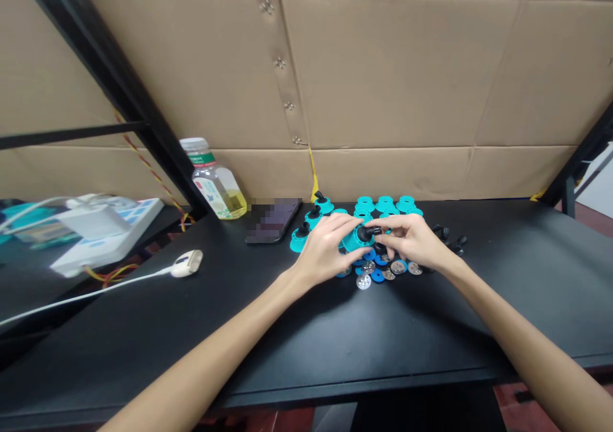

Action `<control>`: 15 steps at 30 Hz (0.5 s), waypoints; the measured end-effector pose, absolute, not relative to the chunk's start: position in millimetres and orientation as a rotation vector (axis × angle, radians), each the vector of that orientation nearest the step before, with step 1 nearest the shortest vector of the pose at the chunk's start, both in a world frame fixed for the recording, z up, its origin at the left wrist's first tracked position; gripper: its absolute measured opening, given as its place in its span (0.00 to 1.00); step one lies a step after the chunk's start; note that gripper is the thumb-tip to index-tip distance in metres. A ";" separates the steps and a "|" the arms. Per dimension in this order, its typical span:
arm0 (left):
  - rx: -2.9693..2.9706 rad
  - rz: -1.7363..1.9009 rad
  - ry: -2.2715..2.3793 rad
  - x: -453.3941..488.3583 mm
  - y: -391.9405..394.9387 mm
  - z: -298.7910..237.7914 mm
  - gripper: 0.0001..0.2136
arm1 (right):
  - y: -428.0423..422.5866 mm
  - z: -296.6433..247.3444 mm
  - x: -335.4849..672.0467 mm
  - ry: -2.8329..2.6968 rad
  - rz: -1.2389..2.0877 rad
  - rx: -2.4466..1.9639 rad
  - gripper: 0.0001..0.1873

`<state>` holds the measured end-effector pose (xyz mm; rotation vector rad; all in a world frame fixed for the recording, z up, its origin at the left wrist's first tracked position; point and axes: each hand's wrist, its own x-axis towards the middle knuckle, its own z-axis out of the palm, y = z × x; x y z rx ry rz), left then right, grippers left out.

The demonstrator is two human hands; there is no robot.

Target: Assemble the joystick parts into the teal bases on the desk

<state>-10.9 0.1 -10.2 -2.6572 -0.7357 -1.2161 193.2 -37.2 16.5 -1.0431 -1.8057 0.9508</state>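
Between thumb and fingers, my left hand (328,246) grips a turquoise round base (353,240), tilted above the black table. My right hand (412,240) pinches a black knob-like part (368,232) at the middle of that base. Below my hands lie loose silver discs (364,282) and blue discs (378,275). Several turquoise rings (385,203) are laid out in rows behind. Left of them sit turquoise bases with black parts standing on them, one of them a front base (299,243). More black parts (457,245) lie beside my right hand, which partly hides them.
A phone (275,221) and a bottle of yellow liquid (215,183) are at the back left. A white cable with a plug (186,264) crosses the left side of the table (268,349). Beyond is a white power strip (105,237). A cardboard wall (393,80) closes off the back.
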 end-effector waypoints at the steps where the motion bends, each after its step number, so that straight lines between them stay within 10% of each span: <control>1: -2.666 -1.216 -0.733 -10.8 -0.1 -10.1 0.19 | -37.9 17.4 192.4 -1.766 1.032 -1.048 0.15; 15: -2.680 -1.207 -0.755 -10.0 -1.9 -7.4 0.19 | -40.3 18.3 185.4 -1.702 1.140 -0.982 0.12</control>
